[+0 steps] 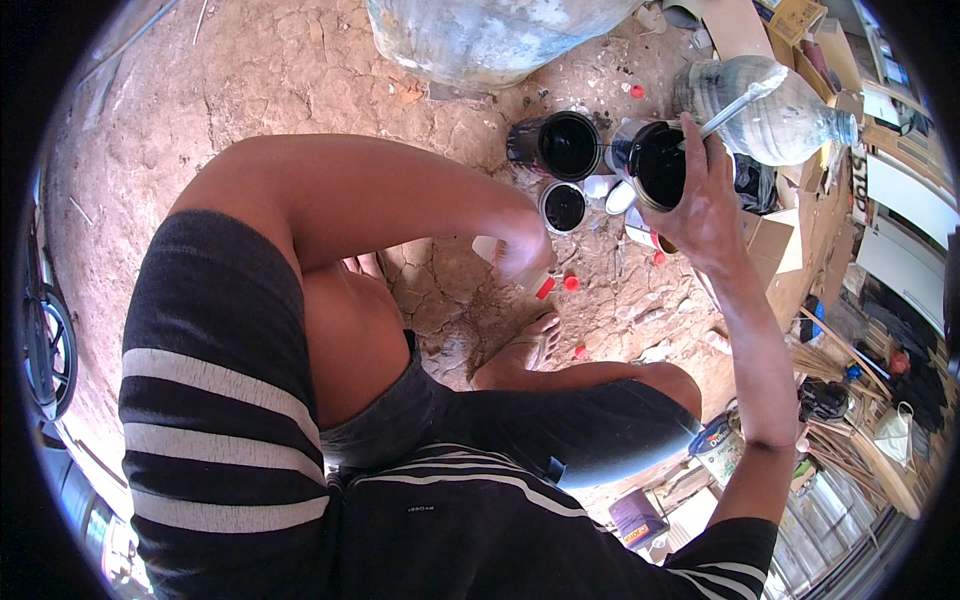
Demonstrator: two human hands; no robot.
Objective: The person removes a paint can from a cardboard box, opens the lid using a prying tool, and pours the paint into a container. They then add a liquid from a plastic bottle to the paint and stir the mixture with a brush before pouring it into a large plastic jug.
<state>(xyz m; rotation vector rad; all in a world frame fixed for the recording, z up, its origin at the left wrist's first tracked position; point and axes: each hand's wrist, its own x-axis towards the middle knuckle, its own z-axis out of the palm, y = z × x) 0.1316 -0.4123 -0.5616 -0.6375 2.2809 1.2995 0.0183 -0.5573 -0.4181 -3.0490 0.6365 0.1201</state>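
Note:
My right hand [708,215] is wrapped around the side of an open can of dark liquid [658,165], holding it tilted. A pale, paint-smeared stick [742,103], perhaps a brush, slants up from its rim behind my fingers. Lower and to the left, my left hand [524,250] is closed around a small whitish bottle [487,247], with a red end [545,289] poking out below the fingers; the hand is slightly blurred. Near the hands, a larger open can [568,146] and a smaller open can [563,207] of dark liquid stand on the ground.
A big paint-stained drum [480,45] stands at the far side. A large clear bottle [750,110] lies beyond my right hand, next to cardboard [770,245]. Several red caps [571,283] dot the cracked dirt floor [430,290]. Wood scraps and boxes crowd the right.

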